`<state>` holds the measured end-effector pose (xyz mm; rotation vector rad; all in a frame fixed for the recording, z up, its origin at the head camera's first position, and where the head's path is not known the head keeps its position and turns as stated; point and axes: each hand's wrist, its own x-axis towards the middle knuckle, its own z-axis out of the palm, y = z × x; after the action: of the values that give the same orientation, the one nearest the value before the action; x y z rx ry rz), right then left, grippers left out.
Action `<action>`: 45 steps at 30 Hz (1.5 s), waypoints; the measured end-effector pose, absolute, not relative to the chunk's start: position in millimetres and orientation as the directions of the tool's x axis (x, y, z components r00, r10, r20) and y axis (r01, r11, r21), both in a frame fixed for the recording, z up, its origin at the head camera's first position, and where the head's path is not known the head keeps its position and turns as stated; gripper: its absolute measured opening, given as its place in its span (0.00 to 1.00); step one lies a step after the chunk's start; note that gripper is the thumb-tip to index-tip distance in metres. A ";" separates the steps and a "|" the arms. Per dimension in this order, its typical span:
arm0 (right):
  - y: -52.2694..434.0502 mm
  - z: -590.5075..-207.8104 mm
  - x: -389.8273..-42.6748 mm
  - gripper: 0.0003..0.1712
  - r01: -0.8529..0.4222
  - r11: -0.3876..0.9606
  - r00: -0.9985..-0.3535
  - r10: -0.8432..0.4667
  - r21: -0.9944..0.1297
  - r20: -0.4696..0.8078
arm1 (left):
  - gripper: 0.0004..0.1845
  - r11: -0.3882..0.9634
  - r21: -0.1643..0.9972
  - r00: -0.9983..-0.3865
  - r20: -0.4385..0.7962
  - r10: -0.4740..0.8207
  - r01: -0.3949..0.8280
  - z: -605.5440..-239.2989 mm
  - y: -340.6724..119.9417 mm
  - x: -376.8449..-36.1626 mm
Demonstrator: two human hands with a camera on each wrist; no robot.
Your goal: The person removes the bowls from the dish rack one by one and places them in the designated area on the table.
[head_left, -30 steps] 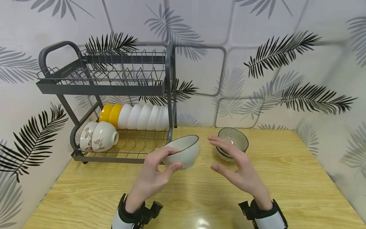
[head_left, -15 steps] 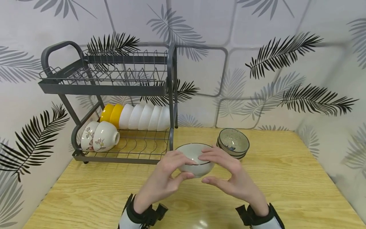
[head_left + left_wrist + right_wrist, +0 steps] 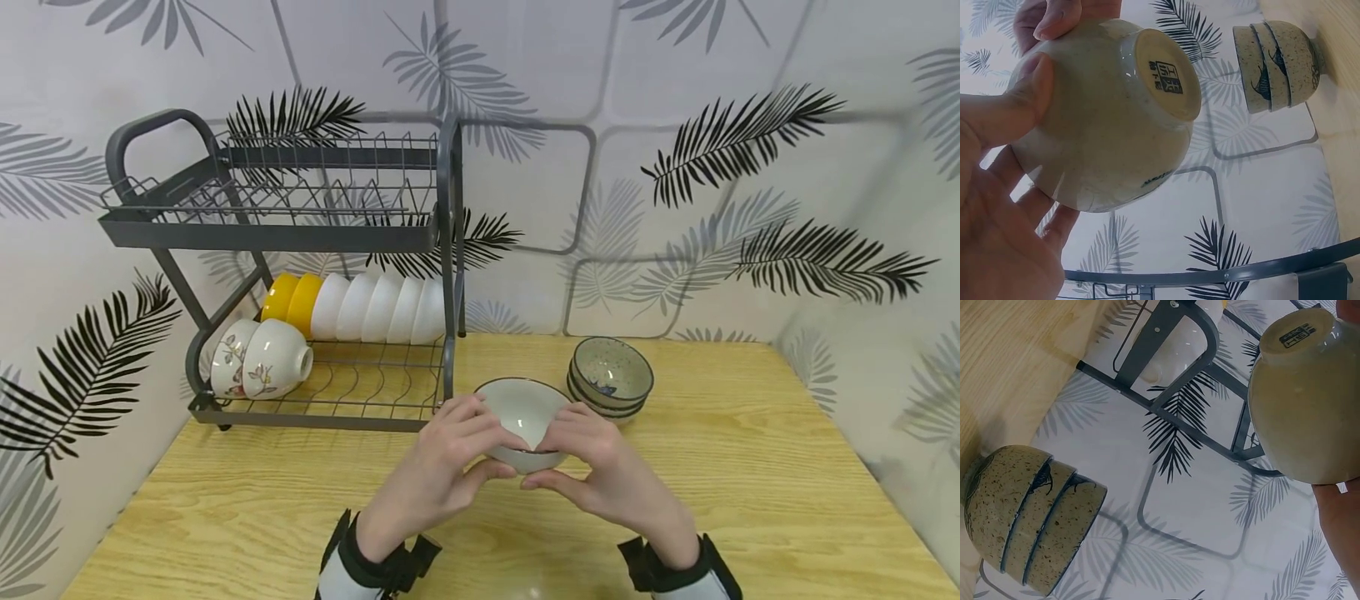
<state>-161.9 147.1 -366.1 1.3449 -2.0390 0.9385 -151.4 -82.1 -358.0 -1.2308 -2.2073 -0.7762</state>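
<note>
Bowl (image 3: 522, 410): pale, glossy and round, with a thin dark line along its rim.
Underside: a raised foot ring (image 3: 1196, 103), and inside it a dark square stamp (image 3: 1168, 76).
Pose: mouth upward, held in the air between two hands.
Left hand (image 3: 452, 457): grips the near rim, thumb outside, fingers over the edge.
Right hand (image 3: 602, 460): grips the rim likewise, just beside.

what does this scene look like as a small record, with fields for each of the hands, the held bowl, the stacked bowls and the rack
Left hand: fingers over the near rim of the pale bowl, thumb outside
Right hand: grips the same rim
Pale bowl: dark-rimmed, raised above the table, stamp on its base
Stacked bowls: three, speckled, nested, right of the rack
Rack: two tiers; yellow bowls, white bowls and floral bowls on the lower
</note>
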 end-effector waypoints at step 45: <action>295.7 -379.8 -192.5 0.38 -0.649 0.744 -0.435 -0.194 -0.157 0.879 | 0.17 0.350 0.281 -0.426 0.775 0.467 0.894 -359.4 -83.9 -161.3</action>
<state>-192.5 295.7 -379.8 0.6385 -1.9925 0.6035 -161.3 -83.9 -359.4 -1.1808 -2.0327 -0.9485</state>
